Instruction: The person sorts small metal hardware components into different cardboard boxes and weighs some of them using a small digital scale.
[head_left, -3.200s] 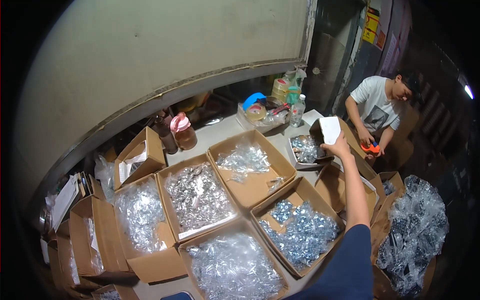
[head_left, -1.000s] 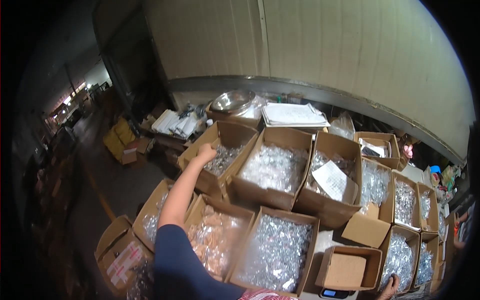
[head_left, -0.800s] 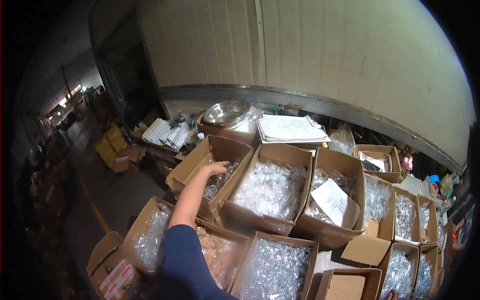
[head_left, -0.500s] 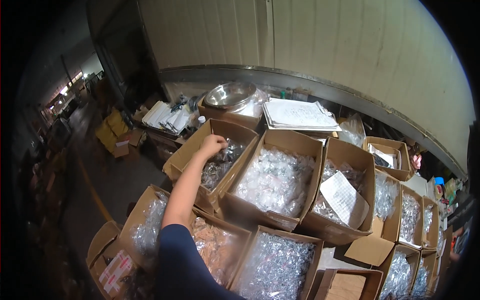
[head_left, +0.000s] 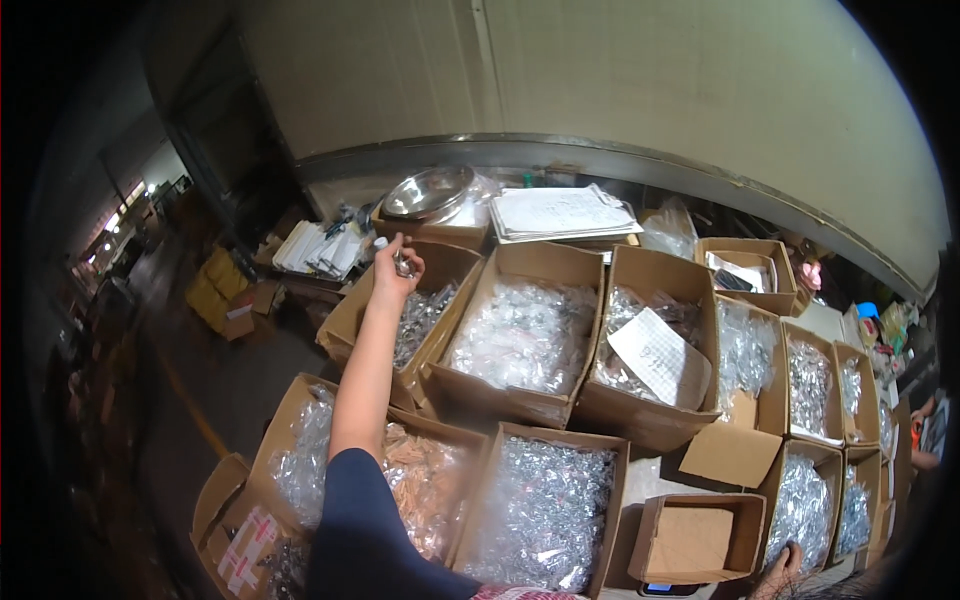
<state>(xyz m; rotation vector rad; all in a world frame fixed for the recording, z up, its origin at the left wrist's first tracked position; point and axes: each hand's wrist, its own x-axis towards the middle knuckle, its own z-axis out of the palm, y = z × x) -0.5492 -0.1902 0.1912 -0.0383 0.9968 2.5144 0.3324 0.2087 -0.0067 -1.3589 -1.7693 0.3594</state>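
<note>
Curled inward, the fingers of the left hand [head_left: 390,274] pinched a small shiny piece [head_left: 404,266] above the left part of a cardboard box [head_left: 455,261] of silvery packets. Down at the lower edge, the right hand [head_left: 780,574] lay against a box of clear packets [head_left: 800,500]; its grip could not be told.

Rows of open cartons crowded the work surface, whose pale tabletop [head_left: 640,482] showed in a gap between them. One carton held orange-tan pieces [head_left: 415,475], and a written sheet [head_left: 660,358] slanted across another's contents. Beside that gap, a small carton [head_left: 690,540] stood over a scale [head_left: 665,589]. Behind the cartons sat a steel bowl [head_left: 430,194] and stacked papers [head_left: 562,213], backed by a pale panelled wall [head_left: 620,80].

Leftward, a dim aisle ran back toward lights, its dark floor [head_left: 165,335] marked by a yellow line [head_left: 195,405], with yellow sacks [head_left: 213,287] alongside. Another person's arm [head_left: 925,460] showed at the far right.
</note>
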